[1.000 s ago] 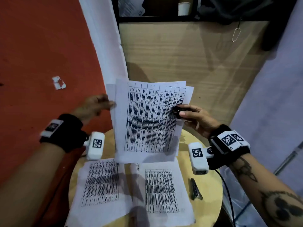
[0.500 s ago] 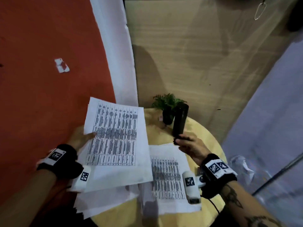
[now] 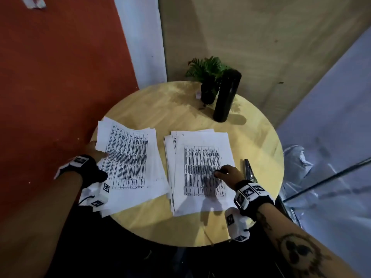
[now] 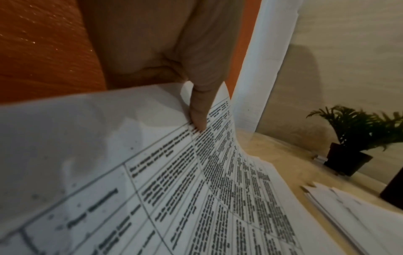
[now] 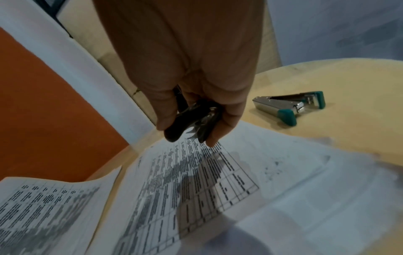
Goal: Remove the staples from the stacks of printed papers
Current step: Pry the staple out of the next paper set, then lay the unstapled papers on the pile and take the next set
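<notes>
Two stacks of printed papers lie on the round wooden table. My left hand pinches the left edge of the left stack, thumb on top of the top sheet, which curves upward there. My right hand hovers over the lower right part of the right stack and grips a black staple remover, its metal claws pointing down at the page.
A stapler with teal ends lies on the table right of the right stack. A small potted plant and a tall black cylinder stand at the table's far edge. An orange wall is on the left.
The sheets held upright a second ago have been lowered onto the left stack. My right hand moved down to the right stack with the staple remover. The view tilted down.
</notes>
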`<state>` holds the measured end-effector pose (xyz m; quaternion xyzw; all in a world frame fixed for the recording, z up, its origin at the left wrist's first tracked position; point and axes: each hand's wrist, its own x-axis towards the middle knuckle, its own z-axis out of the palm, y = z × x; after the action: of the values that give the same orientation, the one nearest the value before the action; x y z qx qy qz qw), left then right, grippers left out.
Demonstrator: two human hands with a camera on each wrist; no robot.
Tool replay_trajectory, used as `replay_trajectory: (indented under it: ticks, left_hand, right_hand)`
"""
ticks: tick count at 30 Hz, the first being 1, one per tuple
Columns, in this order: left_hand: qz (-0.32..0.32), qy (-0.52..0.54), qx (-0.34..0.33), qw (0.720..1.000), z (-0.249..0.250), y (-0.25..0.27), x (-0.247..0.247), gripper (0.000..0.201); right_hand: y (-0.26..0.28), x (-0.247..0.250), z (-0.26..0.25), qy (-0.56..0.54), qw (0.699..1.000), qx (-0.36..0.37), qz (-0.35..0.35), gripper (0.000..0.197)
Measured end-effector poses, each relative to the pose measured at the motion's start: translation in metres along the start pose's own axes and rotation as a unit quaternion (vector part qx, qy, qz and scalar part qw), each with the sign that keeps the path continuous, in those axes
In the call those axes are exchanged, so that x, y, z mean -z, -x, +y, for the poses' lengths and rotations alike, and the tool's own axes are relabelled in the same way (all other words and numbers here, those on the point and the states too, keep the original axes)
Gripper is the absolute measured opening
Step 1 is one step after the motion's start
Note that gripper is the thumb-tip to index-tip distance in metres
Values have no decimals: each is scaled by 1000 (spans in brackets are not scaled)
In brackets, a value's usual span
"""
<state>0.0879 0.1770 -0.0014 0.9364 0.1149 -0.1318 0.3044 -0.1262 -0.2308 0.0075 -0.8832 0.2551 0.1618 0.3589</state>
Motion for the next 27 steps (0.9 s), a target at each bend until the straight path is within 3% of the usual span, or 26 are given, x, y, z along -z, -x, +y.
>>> replay_trajectory:
  ticks: [6, 10, 12, 15, 19, 21, 24, 27]
  left_hand:
    - [51, -84, 57, 994, 11, -2, -6, 87]
    - [109, -139, -15, 984, 67, 21, -25, 67]
    - [83, -127, -74, 986, 101, 35, -51, 54]
    - [-11, -81, -122, 989, 135, 46, -99, 39]
    - [-129, -35, -69, 989, 157, 58, -158, 49]
    - [-150, -26, -23, 988, 161, 63, -179, 61]
    - [-124, -60, 6, 990, 165, 66, -193, 71]
    - [-125, -75, 5, 989, 172, 65, -195, 74]
  right_hand:
    - [-9, -6, -9, 110, 989, -26, -96, 28]
    - [-15, 1, -18, 135, 981, -37, -131, 35]
    - [-18, 3, -20, 126, 980, -49, -142, 36]
    - [-19, 2, -21, 136, 978, -51, -151, 48]
    - [-22, 2, -16, 83, 982, -59, -158, 35]
    - [-23, 6, -9, 34, 984, -71, -158, 29]
    - [-23, 9, 6, -24, 986, -79, -147, 20]
    - [-23, 5, 16, -80, 982, -106, -133, 44]
